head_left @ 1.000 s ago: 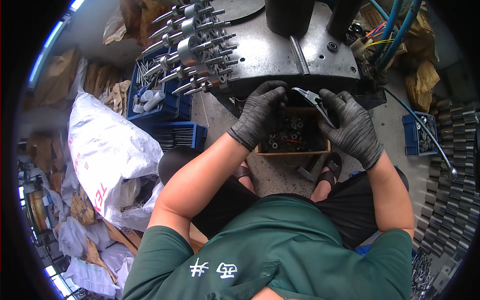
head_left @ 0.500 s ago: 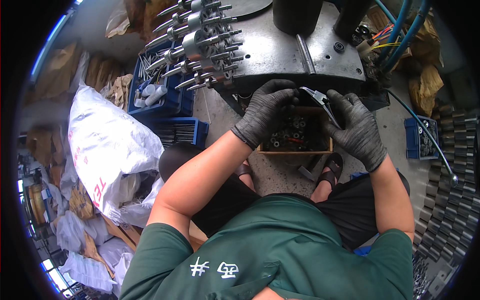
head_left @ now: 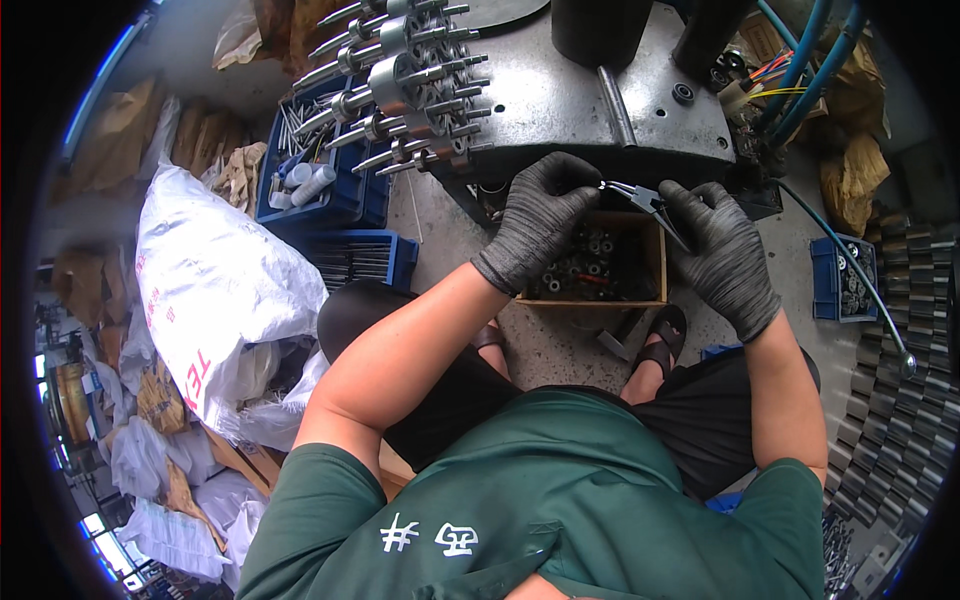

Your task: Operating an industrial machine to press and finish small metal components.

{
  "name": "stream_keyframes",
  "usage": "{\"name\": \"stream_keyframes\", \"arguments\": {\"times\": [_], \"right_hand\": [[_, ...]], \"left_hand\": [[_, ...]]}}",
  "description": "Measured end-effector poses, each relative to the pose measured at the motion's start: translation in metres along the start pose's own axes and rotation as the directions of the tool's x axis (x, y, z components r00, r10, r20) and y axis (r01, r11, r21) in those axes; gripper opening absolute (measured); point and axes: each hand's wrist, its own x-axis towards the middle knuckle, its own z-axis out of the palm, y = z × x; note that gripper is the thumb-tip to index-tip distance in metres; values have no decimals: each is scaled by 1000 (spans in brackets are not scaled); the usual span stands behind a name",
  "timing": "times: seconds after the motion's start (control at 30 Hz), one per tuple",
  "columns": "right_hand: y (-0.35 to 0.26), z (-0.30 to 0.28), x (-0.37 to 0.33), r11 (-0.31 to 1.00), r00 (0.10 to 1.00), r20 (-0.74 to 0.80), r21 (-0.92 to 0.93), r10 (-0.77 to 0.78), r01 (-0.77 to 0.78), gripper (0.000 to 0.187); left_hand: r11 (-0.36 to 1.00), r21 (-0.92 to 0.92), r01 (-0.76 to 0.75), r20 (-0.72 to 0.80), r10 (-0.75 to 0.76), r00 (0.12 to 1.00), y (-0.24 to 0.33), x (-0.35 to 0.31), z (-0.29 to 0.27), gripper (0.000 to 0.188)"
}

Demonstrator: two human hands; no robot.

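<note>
My right hand [head_left: 722,255], in a dark grey knit glove, grips a pair of bent-nose pliers [head_left: 645,200] by the handles. Their jaws point left, slightly spread, towards my left hand [head_left: 548,215]. That hand, gloved alike, has thumb and forefinger pinched together at the plier tips. A tiny shiny bit shows at the fingertips, too small to name. Below both hands sits a wooden box [head_left: 590,304] with many small metal rings and parts. Just beyond the hands is the front edge of a steel machine table [head_left: 540,100].
Several shafts with rollers [head_left: 395,85] stand on the table's left. Blue bins [head_left: 375,262] with rods and parts are on the left, beside a white sack [head_left: 215,290]. A blue bin [head_left: 825,275] and stacked metal cylinders [head_left: 900,400] stand right. Blue hoses [head_left: 810,70] hang at the back right.
My left thumb and forefinger have come together at the plier tips. The pliers have turned a little, their jaws now more spread and nearer level.
</note>
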Motion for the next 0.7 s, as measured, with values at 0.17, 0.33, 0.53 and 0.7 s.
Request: {"name": "stream_keyframes", "arguments": {"times": [0.17, 0.33, 0.53, 0.7], "right_hand": [[0, 0, 0, 1000, 1000, 18, 19, 17, -17, 65], [0, 0, 0, 1000, 1000, 20, 14, 15, -15, 65], [-1, -2, 0, 999, 1000, 6, 52, 16, -16, 63], [1, -3, 1, 998, 1000, 9, 62, 27, -28, 60]], "left_hand": [[1000, 19, -10, 1, 10, 1000, 2, -2, 1, 17], [1000, 11, -16, 9, 16, 1000, 4, -2, 1, 17], [999, 30, -16, 19, 15, 1000, 5, -3, 0, 17], [999, 34, -40, 32, 39, 999, 5, -3, 0, 16]]}}
